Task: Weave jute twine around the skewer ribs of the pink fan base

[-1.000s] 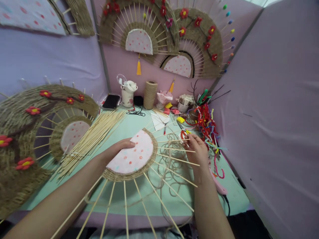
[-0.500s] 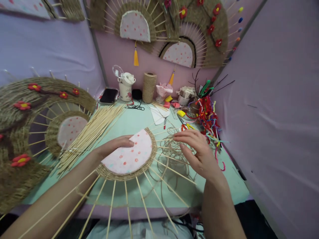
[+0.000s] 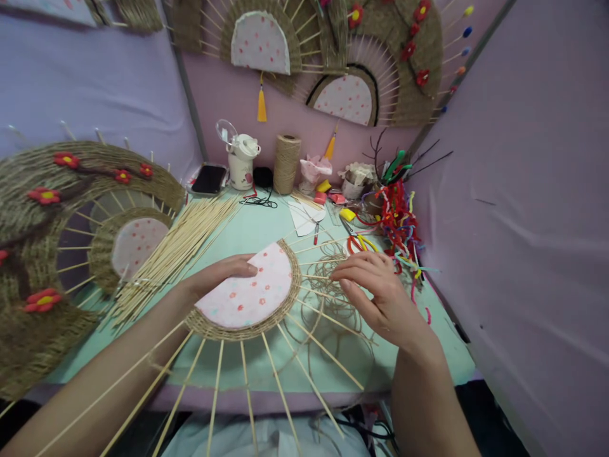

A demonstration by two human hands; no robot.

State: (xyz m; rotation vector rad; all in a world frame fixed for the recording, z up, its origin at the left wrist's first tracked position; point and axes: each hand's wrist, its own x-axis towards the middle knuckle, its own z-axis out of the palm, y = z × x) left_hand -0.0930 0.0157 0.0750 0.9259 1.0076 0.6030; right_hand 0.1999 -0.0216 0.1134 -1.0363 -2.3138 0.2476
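Observation:
My left hand [image 3: 233,268] grips a half-round fan frame, its thumb on top of the white panel [image 3: 247,289] with small red flowers. Woven twine [image 3: 223,331] rims the panel's curve, and thin bamboo sticks [image 3: 243,374] fan out from it towards me and to the right. Over the right side of the frame, my right hand [image 3: 375,289] has its fingertips closed round one stick; whether twine is also between them is hard to see. A loose tangle of twine [image 3: 328,317] lies beneath the sticks and this hand.
A pile of bamboo sticks [image 3: 178,254] lies left, beside a large finished fan [image 3: 28,235]. At the back stand a phone [image 3: 209,178], a white cup [image 3: 242,168] and a twine spool [image 3: 287,165]. Scissors [image 3: 354,243] and coloured pipe cleaners [image 3: 399,222] are on the right.
My right hand's fingertips have lowered slightly and drawn together at a stick. The left hand keeps its hold on the fan, and the view has shifted a little.

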